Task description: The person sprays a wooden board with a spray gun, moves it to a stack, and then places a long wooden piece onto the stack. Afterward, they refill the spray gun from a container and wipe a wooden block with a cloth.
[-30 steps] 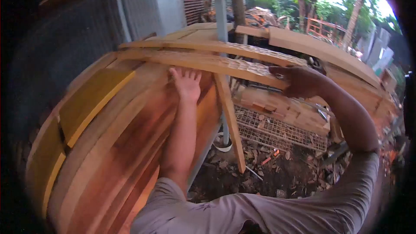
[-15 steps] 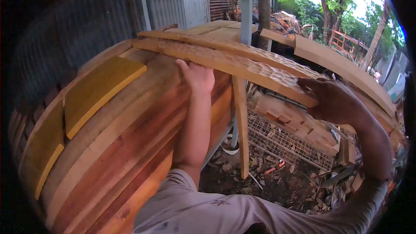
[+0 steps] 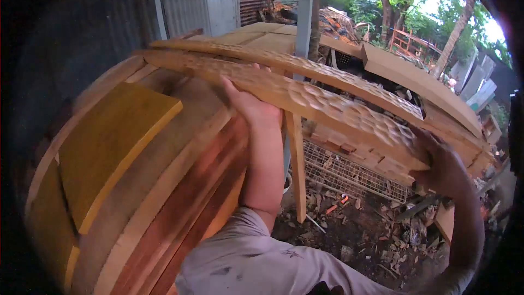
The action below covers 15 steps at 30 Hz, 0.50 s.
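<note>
The carved plank (image 3: 314,101) slants lengthwise from upper left to lower right, dimpled face upward, its left end over stacked boards (image 3: 169,150), beside a second carved plank (image 3: 322,71). The left hand (image 3: 255,106) grips its middle stretch; the right hand (image 3: 445,166) clasps its right end.

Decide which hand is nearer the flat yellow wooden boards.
Left: the left hand holds the carved brown wooden beam right of the yellow boards; the right hand grasps the beam's far end.
</note>
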Tool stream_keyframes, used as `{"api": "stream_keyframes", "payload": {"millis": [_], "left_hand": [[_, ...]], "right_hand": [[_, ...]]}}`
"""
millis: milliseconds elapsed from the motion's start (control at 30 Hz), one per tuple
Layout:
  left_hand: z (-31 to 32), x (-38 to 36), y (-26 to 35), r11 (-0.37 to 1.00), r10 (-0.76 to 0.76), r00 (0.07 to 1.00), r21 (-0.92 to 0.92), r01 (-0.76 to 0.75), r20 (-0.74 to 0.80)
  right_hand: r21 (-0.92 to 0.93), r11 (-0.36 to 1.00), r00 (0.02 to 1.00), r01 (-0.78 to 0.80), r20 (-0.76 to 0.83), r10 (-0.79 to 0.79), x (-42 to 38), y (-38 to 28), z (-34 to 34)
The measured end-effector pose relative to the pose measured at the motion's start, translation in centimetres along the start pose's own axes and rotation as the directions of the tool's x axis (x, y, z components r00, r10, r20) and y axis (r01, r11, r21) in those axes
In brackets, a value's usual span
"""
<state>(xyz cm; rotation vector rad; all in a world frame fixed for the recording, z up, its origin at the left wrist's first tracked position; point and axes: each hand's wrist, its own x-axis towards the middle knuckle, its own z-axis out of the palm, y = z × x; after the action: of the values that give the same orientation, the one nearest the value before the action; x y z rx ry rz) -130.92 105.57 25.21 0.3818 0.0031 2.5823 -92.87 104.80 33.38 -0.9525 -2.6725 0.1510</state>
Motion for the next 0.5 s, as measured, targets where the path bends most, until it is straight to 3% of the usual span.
{"api": "stream_keyframes", "payload": {"millis": [200,267,333,433,500], "left_hand": [[0.3,-3.4,-1.5,0.994,-0.048,0.997,-0.09,0.054,0.064],[0.5,-5.9,-1.8,0.994,-0.077,0.991,-0.069,0.085,0.112],[1.2,-8.8,-2.1,0.992,-0.097,0.979,-0.065,0.11,0.178],[1.5,-14.0,-2.5,0.988,-0.14,0.947,-0.018,0.151,0.29],[0.2,-17.0,-3.4,0.949,-0.219,0.831,-0.085,0.302,0.511]], "right_hand": [[-0.124,0.992,0.99,0.031,-0.13,-0.047,-5.5,1.0,4.5],[-0.07,0.993,0.979,-0.092,-0.186,0.077,-8.5,1.1,6.3],[-0.128,0.985,0.97,-0.117,-0.227,0.086,-12.3,1.9,8.8],[-0.16,0.948,0.92,-0.274,-0.331,0.21,-18.6,2.0,11.9],[-0.044,0.928,0.888,-0.371,-0.311,0.34,-23.6,2.6,14.1]]}}
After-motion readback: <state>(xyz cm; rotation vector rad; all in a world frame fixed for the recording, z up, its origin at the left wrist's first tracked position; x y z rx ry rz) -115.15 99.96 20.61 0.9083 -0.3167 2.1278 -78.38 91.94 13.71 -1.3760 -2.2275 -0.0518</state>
